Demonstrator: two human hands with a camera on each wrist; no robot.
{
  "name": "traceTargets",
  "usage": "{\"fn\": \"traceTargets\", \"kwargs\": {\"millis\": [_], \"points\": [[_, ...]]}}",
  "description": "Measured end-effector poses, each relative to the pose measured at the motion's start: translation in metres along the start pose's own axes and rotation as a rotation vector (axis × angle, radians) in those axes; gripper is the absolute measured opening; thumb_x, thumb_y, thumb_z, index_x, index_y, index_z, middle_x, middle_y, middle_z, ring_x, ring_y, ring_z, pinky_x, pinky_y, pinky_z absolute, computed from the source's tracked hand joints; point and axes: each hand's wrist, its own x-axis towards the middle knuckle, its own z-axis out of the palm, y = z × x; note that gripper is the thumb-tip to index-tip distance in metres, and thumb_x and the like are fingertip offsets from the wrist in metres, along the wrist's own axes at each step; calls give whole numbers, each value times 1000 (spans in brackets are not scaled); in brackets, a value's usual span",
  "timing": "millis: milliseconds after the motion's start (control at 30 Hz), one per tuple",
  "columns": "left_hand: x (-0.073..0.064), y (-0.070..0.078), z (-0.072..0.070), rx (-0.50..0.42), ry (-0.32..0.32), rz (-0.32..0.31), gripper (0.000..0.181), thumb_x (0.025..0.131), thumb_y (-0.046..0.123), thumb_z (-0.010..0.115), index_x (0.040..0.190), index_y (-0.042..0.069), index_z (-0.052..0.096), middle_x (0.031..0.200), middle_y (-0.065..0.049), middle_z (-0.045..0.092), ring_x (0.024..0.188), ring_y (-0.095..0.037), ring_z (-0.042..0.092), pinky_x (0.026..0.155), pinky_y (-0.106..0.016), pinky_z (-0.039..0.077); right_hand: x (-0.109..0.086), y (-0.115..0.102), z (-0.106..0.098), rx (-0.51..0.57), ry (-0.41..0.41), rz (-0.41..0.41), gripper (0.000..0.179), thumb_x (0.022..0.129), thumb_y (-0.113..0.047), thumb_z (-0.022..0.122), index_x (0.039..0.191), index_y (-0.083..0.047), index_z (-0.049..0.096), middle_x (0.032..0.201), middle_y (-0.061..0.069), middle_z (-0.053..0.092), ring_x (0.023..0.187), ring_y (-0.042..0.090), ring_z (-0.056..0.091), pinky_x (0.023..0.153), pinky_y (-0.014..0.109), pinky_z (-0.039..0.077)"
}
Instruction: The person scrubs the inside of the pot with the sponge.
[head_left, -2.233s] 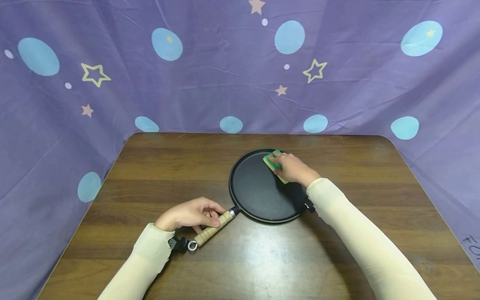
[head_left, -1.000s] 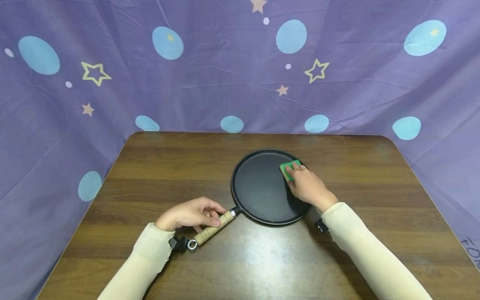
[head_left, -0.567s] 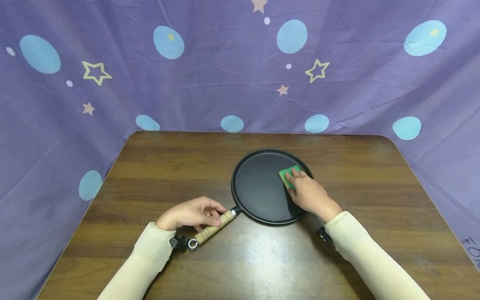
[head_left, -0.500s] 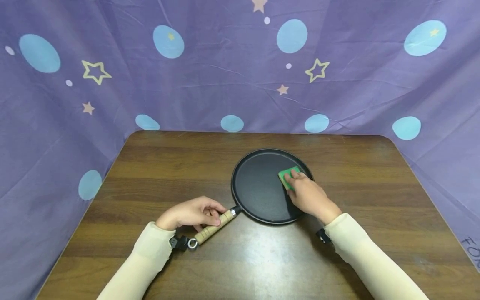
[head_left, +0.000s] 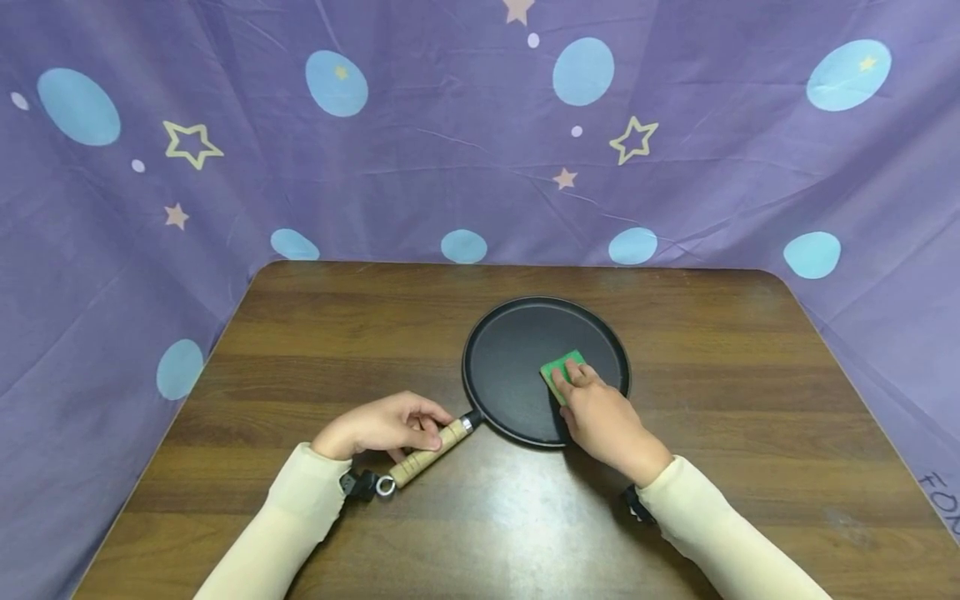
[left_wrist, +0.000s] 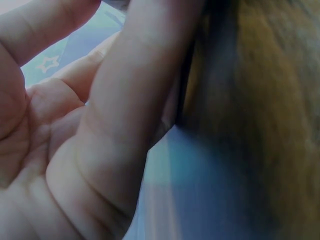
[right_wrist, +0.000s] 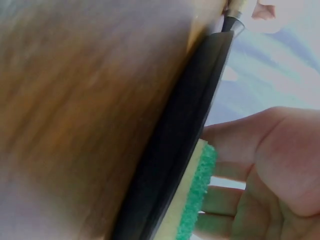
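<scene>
A round black frying pan (head_left: 517, 367) with a low rim lies flat on the wooden table. Its ribbed wooden handle (head_left: 420, 465) points toward the near left and ends in a metal ring. My left hand (head_left: 386, 429) holds that handle between thumb and fingers; the left wrist view (left_wrist: 115, 100) shows mostly the thumb and palm. On the pan's near right part, my right hand (head_left: 603, 417) holds a sponge (head_left: 561, 367), fingers over its green top and thumb at its edge. In the right wrist view, the sponge's yellow layer (right_wrist: 182, 195) faces the pan.
The brown table (head_left: 337, 333) extends around the pan on all sides. Behind it hangs a purple curtain (head_left: 405, 167) with blue dots and stars. A black wrist device (head_left: 637, 504) sits under the right sleeve, another (head_left: 358, 485) by the handle's end ring.
The right hand has slid the sponge from the pan's far edge to its right side, then back toward the near middle. The left hand keeps its hold on the handle.
</scene>
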Motion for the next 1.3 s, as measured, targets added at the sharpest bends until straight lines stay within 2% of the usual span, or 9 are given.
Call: {"fn": "traceTargets", "kwargs": {"millis": [200, 367, 633, 900, 1300], "points": [[1, 0, 0, -4, 0, -5, 44, 98, 11, 75, 136, -8, 63, 95, -3, 68, 72, -12, 58, 53, -27, 53, -1, -6, 4, 12, 26, -14, 54, 94, -8, 79, 143, 5, 61, 147, 34, 54, 137, 46, 54, 92, 57, 58], [1, -1, 0, -4, 2, -8, 44, 98, 11, 75, 136, -9, 63, 95, -2, 68, 73, -12, 58, 53, -27, 53, 0, -15, 7, 39, 34, -43, 52, 94, -7, 79, 142, 4, 63, 146, 34, 55, 137, 46, 54, 100, 56, 55], [1, -1, -1, -8, -5, -7, 45, 99, 12, 74, 137, -10, 62, 96, -3, 68, 75, -12, 59, 54, -26, 53, 4, -35, 10, 124, -1, -72, 48, 96, -3, 75, 142, 3, 63, 149, 33, 52, 140, 47, 50, 103, 56, 53], [1, -2, -1, -25, -12, 10, 45, 98, 11, 74, 137, -8, 62, 95, -3, 68, 73, -12, 58, 53, -25, 52, 16, -54, 13, 147, -12, -129, 45, 98, -1, 72, 142, 0, 64, 148, 34, 52, 138, 48, 51, 103, 54, 54], [1, -3, -1, -39, -28, 33, 45, 99, 9, 73, 138, -10, 61, 95, -2, 68, 73, -10, 59, 53, -25, 54, 37, -73, 15, 175, -21, -158, 45, 98, -1, 72, 142, -1, 64, 147, 35, 52, 138, 50, 51, 105, 56, 51]]}}
